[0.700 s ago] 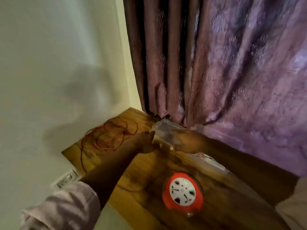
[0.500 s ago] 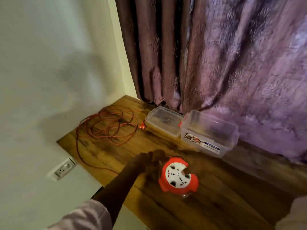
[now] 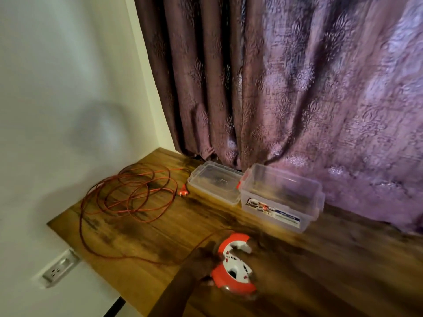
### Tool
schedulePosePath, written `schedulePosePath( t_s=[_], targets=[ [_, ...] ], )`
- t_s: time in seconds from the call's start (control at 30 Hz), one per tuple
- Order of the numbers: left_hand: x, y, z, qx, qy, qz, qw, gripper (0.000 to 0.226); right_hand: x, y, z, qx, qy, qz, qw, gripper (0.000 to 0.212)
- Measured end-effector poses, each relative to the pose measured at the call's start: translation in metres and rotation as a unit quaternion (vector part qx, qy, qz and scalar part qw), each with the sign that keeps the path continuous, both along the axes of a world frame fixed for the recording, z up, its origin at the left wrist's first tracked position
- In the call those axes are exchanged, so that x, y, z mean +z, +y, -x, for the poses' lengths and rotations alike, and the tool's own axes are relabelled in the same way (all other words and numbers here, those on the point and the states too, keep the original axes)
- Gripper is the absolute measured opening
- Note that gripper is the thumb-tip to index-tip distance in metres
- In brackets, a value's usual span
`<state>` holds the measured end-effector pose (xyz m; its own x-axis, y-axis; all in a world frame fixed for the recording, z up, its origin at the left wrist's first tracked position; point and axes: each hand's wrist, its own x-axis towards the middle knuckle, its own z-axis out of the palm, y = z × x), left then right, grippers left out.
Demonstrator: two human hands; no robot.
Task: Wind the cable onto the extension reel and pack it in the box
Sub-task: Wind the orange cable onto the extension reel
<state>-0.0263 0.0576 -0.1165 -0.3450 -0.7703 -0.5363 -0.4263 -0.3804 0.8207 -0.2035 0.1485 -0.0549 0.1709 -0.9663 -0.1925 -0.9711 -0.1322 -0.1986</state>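
One reel [image 3: 233,266], red with a white socket face, sits tilted at the near edge of the desk [image 3: 320,271]. The left hand [image 3: 201,259] grips its left rim; the right hand [image 3: 254,244] is a dark blur at the reel's upper right, grip not discernible. One red cable [image 3: 128,195] lies unwound in loose loops at the desk's far left, a strand running to the reel; one red plug [image 3: 183,192] lies just beside the lid [image 3: 215,185]. One clear box [image 3: 281,197], open, touches the lid beside it, both against the curtain [image 3: 297,88]. One wall socket [image 3: 58,268] sits below the desk.
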Motion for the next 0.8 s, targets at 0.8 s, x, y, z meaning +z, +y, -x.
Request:
schedulePosePath(
  t_s=[0.8],
  targets=[
    [-0.023,0.036,-0.033,0.146,0.342,0.24,0.897,0.012,-0.05,0.011,-0.077,-0.167,0.077,0.301,0.936,0.069]
  ],
)
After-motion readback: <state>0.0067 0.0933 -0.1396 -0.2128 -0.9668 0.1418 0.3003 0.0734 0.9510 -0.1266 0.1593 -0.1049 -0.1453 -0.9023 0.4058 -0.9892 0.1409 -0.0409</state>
